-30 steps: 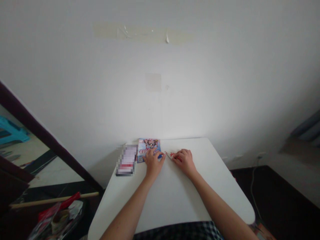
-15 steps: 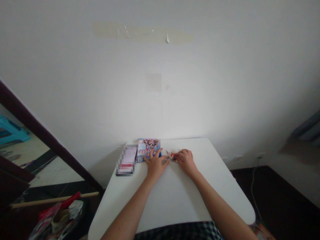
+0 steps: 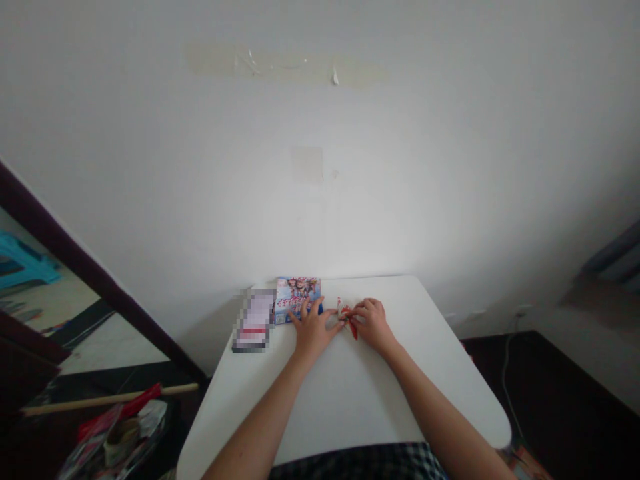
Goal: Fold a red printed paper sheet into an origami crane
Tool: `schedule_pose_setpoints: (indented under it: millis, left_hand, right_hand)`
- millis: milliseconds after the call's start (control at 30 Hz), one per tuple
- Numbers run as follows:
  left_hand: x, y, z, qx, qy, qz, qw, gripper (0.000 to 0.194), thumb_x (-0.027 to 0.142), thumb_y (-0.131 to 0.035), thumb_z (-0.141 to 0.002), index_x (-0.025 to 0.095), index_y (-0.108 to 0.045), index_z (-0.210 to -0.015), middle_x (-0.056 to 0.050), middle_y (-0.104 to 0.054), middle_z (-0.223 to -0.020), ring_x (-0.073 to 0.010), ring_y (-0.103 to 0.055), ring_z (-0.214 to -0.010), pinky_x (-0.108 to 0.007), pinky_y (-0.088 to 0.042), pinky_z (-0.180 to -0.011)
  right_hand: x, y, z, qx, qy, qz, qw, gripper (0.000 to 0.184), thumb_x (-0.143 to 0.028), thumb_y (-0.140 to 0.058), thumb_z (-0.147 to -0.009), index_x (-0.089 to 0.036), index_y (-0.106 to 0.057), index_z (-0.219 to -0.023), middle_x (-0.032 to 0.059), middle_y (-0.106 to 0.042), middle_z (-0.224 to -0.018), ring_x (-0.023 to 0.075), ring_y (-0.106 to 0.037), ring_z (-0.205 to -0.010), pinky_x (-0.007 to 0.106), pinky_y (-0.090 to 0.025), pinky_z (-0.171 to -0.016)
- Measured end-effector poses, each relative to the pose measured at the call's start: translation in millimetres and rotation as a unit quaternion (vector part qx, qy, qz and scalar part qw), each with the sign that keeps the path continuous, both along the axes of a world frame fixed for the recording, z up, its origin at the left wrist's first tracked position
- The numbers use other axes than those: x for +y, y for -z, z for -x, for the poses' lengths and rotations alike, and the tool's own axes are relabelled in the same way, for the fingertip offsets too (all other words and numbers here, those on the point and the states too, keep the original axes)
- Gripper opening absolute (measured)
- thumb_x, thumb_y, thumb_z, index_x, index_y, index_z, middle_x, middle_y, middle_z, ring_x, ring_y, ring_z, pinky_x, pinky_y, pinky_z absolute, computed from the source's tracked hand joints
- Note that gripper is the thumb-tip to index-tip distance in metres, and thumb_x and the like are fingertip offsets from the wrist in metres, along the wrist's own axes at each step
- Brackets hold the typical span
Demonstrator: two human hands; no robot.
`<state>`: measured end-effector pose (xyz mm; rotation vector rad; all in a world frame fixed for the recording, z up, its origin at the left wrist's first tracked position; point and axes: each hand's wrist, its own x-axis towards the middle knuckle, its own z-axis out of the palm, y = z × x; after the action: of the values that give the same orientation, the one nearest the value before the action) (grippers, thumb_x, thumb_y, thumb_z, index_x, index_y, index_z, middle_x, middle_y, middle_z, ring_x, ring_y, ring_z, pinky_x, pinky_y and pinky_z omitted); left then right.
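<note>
A small red-and-white piece [image 3: 345,309], perhaps thin paper or a wrapper, is between my hands on the white table [image 3: 350,400]. My right hand [image 3: 371,320] pinches its right side, the other fingers curled. A red strip of it sticks out below the right fingertips. From the left, the thumb and forefinger of my left hand [image 3: 313,328] close on its near edge. The remaining left fingers spread over the lower part of a blue booklet or flat box [image 3: 299,288] with printed figures and red lettering. What exactly the piece is cannot be made out.
Left of the booklet lies a pixelated phone-like object [image 3: 254,320]. Behind the table rises a white wall [image 3: 400,167] with tape remnants. At lower left are a wooden stick [image 3: 110,400] and a bag of odds and ends [image 3: 123,437]; a cable [image 3: 506,373] hangs at right.
My left hand has shifted right, from the booklet's edge to the red-and-white piece. The piece has turned and opened out, with a red strip now showing below. My right hand stays nearly in place.
</note>
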<state>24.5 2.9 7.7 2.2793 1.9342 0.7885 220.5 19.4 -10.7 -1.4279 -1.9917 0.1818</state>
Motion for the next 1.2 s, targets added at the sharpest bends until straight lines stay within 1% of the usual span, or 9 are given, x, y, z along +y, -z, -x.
schedule_pose_setpoints:
  millis: [100,200,333,433,533,700,867,1033,1200]
  left_hand:
    - [0.7,0.0,0.7,0.001,0.008,-0.002,1.0,0.034,0.053,-0.074,-0.076,0.043,-0.074,-0.109,-0.003,-0.055,-0.146,-0.0416,-0.032,-0.142,-0.079,-0.008,-0.112]
    - [1.1,-1.2,0.5,-0.006,0.01,-0.007,1.0,0.037,0.05,-0.076,-0.076,0.045,-0.072,-0.112,-0.001,-0.054,-0.147,-0.0405,-0.033,-0.141,-0.08,-0.009,-0.111]
    - [0.6,-3.2,-0.3,-0.014,0.028,-0.002,1.0,0.03,0.046,-0.075,-0.078,0.05,-0.073,-0.108,0.004,-0.053,-0.148,-0.0395,-0.034,-0.141,-0.082,-0.011,-0.11]
    - [0.3,-3.5,0.0,-0.014,0.037,0.006,0.999,0.024,0.044,-0.073,-0.08,0.049,-0.075,-0.103,0.005,-0.054,-0.148,-0.0393,-0.034,-0.141,-0.081,-0.009,-0.111]
    - [0.4,-3.0,0.7,-0.01,0.034,0.015,0.999,0.023,0.045,-0.071,-0.082,0.048,-0.075,-0.105,0.003,-0.053,-0.148,-0.0384,-0.033,-0.141,-0.08,-0.007,-0.112]
    - [-0.3,-4.2,0.5,0.007,0.034,0.033,0.999,0.026,0.047,-0.067,-0.085,0.051,-0.072,-0.11,0.005,-0.051,-0.15,-0.0365,-0.033,-0.141,-0.081,-0.009,-0.111]
    - [-1.8,-7.5,-0.2,0.006,0.044,0.044,0.998,0.027,0.047,-0.066,-0.086,0.049,-0.071,-0.112,0.005,-0.051,-0.15,-0.0351,-0.034,-0.141,-0.08,-0.006,-0.112]
    - [-0.8,-7.5,-0.1,-0.005,0.048,0.035,0.998,0.024,0.049,-0.064,-0.086,0.046,-0.073,-0.108,0.005,-0.054,-0.147,-0.0343,-0.035,-0.14,-0.079,-0.009,-0.113]
    - [0.3,-8.1,-1.4,-0.025,0.036,0.037,0.998,0.024,0.053,-0.059,-0.089,0.036,-0.074,-0.096,0.002,-0.058,-0.143,-0.0323,-0.037,-0.139,-0.078,-0.01,-0.113]
  right_hand:
    - [-0.6,-1.3,0.0,0.003,-0.001,0.008,1.0,0.016,-0.027,-0.071,-0.083,-0.033,-0.078,-0.096,0.0039,-0.07,-0.1,0.0251,-0.052,-0.111,0.043,-0.035,-0.102]
    - [-0.5,-1.9,0.1,0.002,0.0,0.016,1.0,0.019,-0.022,-0.07,-0.084,-0.033,-0.078,-0.097,0.0034,-0.07,-0.099,0.0249,-0.052,-0.111,0.043,-0.034,-0.102]
    - [-0.9,-2.4,0.3,0.005,0.004,0.024,1.0,0.02,-0.021,-0.07,-0.084,-0.034,-0.078,-0.097,0.0036,-0.07,-0.098,0.0256,-0.052,-0.111,0.044,-0.033,-0.103]
    - [-1.9,-2.8,0.7,0.005,0.009,0.023,1.0,0.017,-0.024,-0.072,-0.083,-0.034,-0.078,-0.095,0.0035,-0.07,-0.099,0.0259,-0.051,-0.112,0.044,-0.033,-0.103]
    - [-2.6,-2.7,1.2,0.001,0.014,0.019,1.0,0.018,-0.025,-0.073,-0.083,-0.034,-0.078,-0.097,0.0039,-0.069,-0.104,0.0258,-0.05,-0.113,0.044,-0.033,-0.103]
    - [-1.3,-1.1,0.9,-0.006,0.017,0.018,1.0,0.019,-0.026,-0.073,-0.083,-0.033,-0.078,-0.1,0.0056,-0.066,-0.111,0.0258,-0.049,-0.115,0.044,-0.034,-0.104]
    - [0.2,0.7,0.1,-0.007,0.015,0.02,1.0,0.018,-0.026,-0.073,-0.084,-0.032,-0.078,-0.1,0.0057,-0.065,-0.111,0.026,-0.049,-0.115,0.044,-0.034,-0.105]
    - [-1.0,-0.2,0.2,-0.002,0.014,0.014,1.0,0.019,-0.026,-0.073,-0.084,-0.034,-0.078,-0.1,0.0061,-0.066,-0.11,0.0269,-0.049,-0.114,0.046,-0.034,-0.105]
    - [-0.6,-1.1,1.0,0.007,0.018,0.019,1.0,0.017,-0.026,-0.074,-0.083,-0.033,-0.078,-0.097,0.0063,-0.066,-0.11,0.0274,-0.05,-0.114,0.047,-0.035,-0.105]
